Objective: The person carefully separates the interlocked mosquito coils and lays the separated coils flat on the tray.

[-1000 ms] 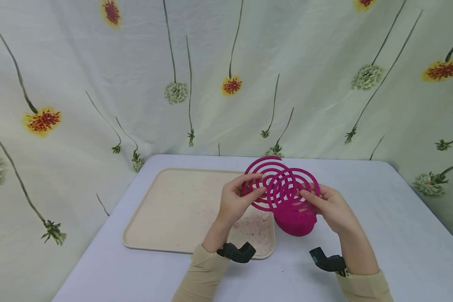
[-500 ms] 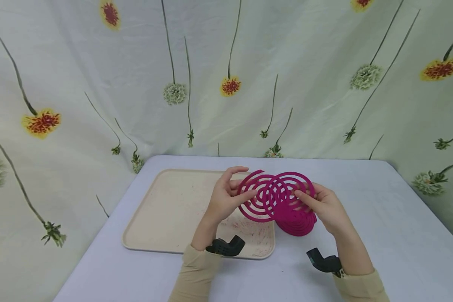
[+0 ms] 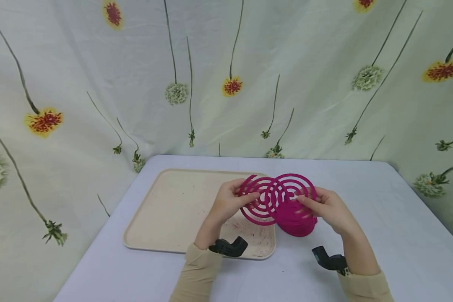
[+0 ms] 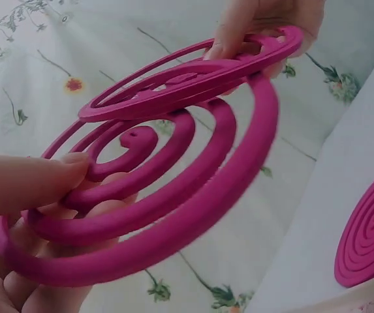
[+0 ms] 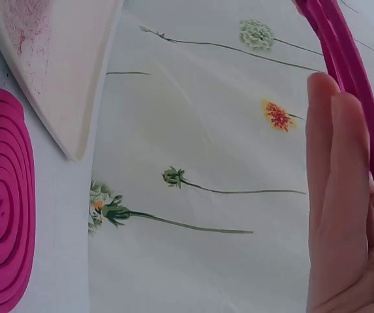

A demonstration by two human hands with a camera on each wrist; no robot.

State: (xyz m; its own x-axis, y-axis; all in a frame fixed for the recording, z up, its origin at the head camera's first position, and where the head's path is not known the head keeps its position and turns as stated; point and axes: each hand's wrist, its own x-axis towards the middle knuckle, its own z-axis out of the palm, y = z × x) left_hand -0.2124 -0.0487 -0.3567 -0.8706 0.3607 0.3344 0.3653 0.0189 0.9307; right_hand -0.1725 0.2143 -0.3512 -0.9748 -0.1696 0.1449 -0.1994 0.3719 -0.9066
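Observation:
Two magenta mosquito coils overlap in the air between the hands. The left coil [image 4: 193, 228] is pinched by the left hand [image 3: 225, 202], thumb on the near face and fingers behind. The right hand [image 3: 333, 208] holds the other coil [image 3: 291, 175] at its right side between thumb and fingers; in the left wrist view it lies at an angle across the first. Below them on the table stands a stack of similar coils [image 3: 297, 225], its top partly covered by the right coil in the head view and its spiral plain in the right wrist view.
A beige tray [image 3: 170, 209] lies left of the stack, with pink crumbs and dust on its right part. A white cloth covers the table [image 3: 381, 209]. Behind hangs a flower-print curtain [image 3: 309, 54]. A black wrist camera [image 3: 229, 247] sits on the left wrist.
The left hand let its fingers spread, shifted left, then closed on its coil again. Both coils sank lower, and the left one moved slightly left, so they overlap less.

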